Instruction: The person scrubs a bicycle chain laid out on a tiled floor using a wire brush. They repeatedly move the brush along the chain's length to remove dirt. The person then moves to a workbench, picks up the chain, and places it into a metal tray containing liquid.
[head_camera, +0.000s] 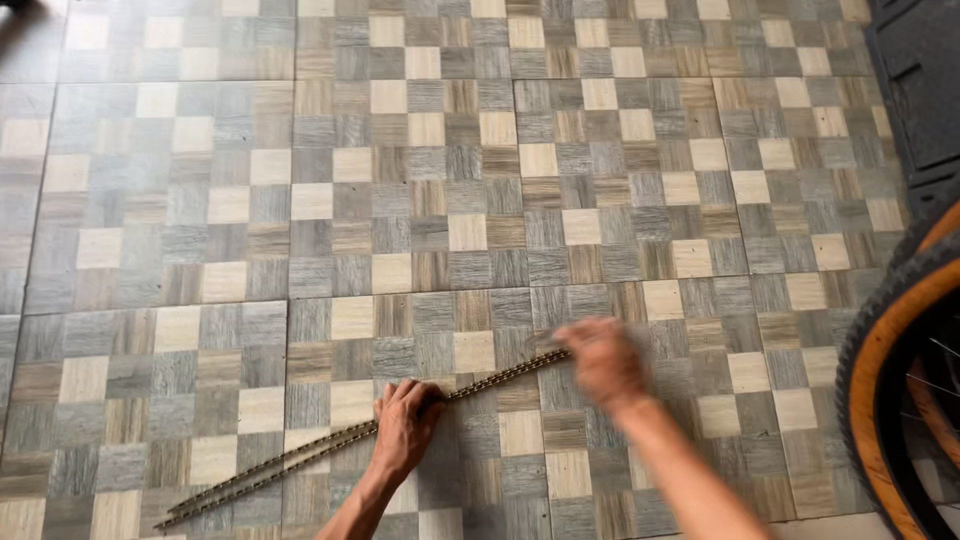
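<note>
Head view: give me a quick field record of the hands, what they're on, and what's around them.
surface: checkered tile floor in grey, tan and cream squares
chain: bicycle chain laid out doubled in a long straight strip, running from lower left up to the right
left hand: left hand pressed flat on the chain near its middle
right hand: right hand at the chain's upper right end, motion-blurred; grip cannot be told
nearby: bicycle wheel with black tyre and orange rim at the right edge

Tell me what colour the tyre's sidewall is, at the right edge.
Orange-tan sidewall with black knobbly tread on the tyre; it shows best in the head view.
</note>
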